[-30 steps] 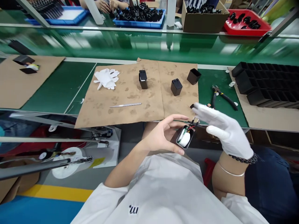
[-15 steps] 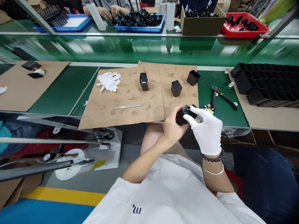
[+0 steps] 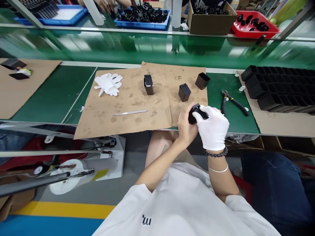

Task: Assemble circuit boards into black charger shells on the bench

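Note:
My bare left hand is wrapped round a black plug case at the front edge of the cardboard sheet. My right hand, in a white glove, pinches the same case from the right, its thumb and fingers at the top. Behind them stand a black case with pins and an open black shell. Another black case with a white strip stands further left. A thin metal tool and white gloves lie on the cardboard.
Pliers lie right of the cardboard, beside rows of black shells. Across the back are a blue tray, a cardboard box and a red tray. Another person's hands show at the top.
Both hands have drawn closer together around the black case, and its top is turned differently. The circuit piece visible beside my right glove earlier no longer shows. The view has shifted slightly.

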Demonstrator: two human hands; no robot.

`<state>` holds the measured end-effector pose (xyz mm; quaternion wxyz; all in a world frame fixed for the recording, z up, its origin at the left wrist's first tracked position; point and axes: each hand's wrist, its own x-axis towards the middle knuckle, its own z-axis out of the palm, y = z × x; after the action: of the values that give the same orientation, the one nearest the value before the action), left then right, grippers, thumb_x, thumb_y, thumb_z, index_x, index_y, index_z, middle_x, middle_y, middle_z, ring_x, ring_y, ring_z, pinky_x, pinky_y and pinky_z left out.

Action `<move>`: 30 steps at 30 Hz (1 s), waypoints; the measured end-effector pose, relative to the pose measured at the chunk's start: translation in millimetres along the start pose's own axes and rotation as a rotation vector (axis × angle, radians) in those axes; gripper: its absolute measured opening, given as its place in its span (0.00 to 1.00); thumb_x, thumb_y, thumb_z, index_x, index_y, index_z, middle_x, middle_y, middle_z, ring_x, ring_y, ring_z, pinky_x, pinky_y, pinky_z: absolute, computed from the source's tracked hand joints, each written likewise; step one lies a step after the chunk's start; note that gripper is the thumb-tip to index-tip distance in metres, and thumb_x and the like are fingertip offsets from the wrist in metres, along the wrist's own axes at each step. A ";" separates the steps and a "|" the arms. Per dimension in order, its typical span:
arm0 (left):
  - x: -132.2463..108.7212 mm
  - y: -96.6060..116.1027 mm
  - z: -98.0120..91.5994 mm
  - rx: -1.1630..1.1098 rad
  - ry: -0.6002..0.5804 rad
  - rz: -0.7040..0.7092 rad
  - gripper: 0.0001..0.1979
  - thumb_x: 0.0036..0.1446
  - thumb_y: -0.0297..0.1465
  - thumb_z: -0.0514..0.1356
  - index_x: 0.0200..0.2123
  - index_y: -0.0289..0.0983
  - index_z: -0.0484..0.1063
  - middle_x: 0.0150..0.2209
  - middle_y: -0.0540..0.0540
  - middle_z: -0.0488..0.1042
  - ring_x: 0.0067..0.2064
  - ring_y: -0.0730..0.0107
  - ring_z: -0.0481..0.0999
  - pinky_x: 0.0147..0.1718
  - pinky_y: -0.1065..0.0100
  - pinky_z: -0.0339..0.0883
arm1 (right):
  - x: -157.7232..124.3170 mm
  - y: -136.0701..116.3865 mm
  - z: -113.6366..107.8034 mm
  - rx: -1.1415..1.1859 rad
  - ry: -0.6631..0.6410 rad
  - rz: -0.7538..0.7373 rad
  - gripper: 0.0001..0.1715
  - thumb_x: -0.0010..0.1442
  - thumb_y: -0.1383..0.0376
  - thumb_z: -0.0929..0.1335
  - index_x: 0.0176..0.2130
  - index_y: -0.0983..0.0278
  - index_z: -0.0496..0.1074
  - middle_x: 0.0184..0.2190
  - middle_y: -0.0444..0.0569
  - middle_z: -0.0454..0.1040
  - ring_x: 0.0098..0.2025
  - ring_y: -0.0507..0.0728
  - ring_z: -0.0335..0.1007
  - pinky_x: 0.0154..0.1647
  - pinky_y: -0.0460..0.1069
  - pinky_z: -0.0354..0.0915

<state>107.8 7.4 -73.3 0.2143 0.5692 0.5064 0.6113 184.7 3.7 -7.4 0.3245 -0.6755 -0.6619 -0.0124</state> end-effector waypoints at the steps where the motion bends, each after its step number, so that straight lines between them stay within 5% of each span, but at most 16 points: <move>1: 0.7 -0.5 -1.1 0.007 0.001 0.016 0.21 0.64 0.31 0.60 0.59 0.40 0.67 0.59 0.41 0.76 0.61 0.59 0.76 0.64 0.55 0.68 | 1.4 0.5 4.6 -0.014 0.009 -0.013 0.10 0.59 0.61 0.73 0.40 0.63 0.80 0.38 0.52 0.83 0.38 0.62 0.79 0.40 0.54 0.70; 12: 13.6 -4.8 -32.0 0.214 -0.201 0.079 0.22 0.59 0.24 0.60 0.57 0.39 0.71 0.55 0.40 0.78 0.57 0.58 0.77 0.59 0.56 0.70 | -22.1 29.3 42.5 0.287 0.167 -0.330 0.17 0.68 0.60 0.68 0.54 0.60 0.77 0.55 0.55 0.79 0.55 0.61 0.79 0.58 0.54 0.74; 25: 10.0 -15.9 -33.4 0.168 -0.181 0.108 0.23 0.60 0.31 0.64 0.58 0.40 0.69 0.57 0.40 0.78 0.59 0.59 0.78 0.59 0.58 0.72 | -32.4 23.7 48.8 0.527 0.151 -0.211 0.20 0.64 0.64 0.72 0.56 0.60 0.75 0.65 0.57 0.69 0.62 0.62 0.73 0.63 0.57 0.72; 30: 11.7 -12.3 -37.1 0.167 -0.199 0.116 0.23 0.59 0.23 0.59 0.58 0.39 0.69 0.58 0.40 0.78 0.59 0.61 0.77 0.60 0.59 0.71 | -33.8 18.5 48.9 0.464 0.187 -0.222 0.17 0.66 0.64 0.70 0.54 0.59 0.77 0.55 0.53 0.79 0.57 0.60 0.78 0.61 0.56 0.75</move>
<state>67.1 8.1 -72.4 0.1796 0.6712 0.4979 0.5190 177.1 -2.3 -68.9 0.5272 -0.5024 -0.6841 0.0419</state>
